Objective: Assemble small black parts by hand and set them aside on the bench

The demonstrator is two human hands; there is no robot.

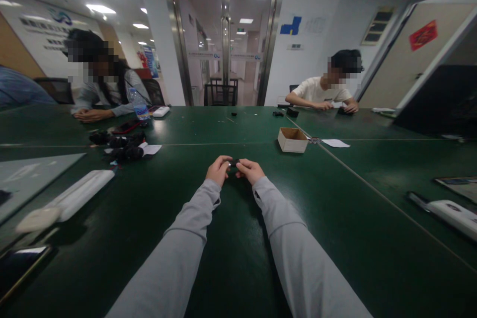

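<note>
Both my arms, in light grey sleeves, reach forward over the green table [231, 258]. Between my hands is a small black object [234, 163], too small for me to tell its kind. My left hand [218, 170] grips its left end with bent fingers, where a bright glint shows. At its right end, my right hand [251, 171] pinches it between thumb and fingers. The object is held just over the tabletop, and my fingers cover much of it.
Ahead to the right stands an open cardboard box [292, 143], with white paper [335, 143] beside it. Black gear [126, 146] lies ahead-left, near a water bottle [139, 105]. A white power strip-like bar [87, 194] and a phone [22, 268] lie left. Two people sit across the table.
</note>
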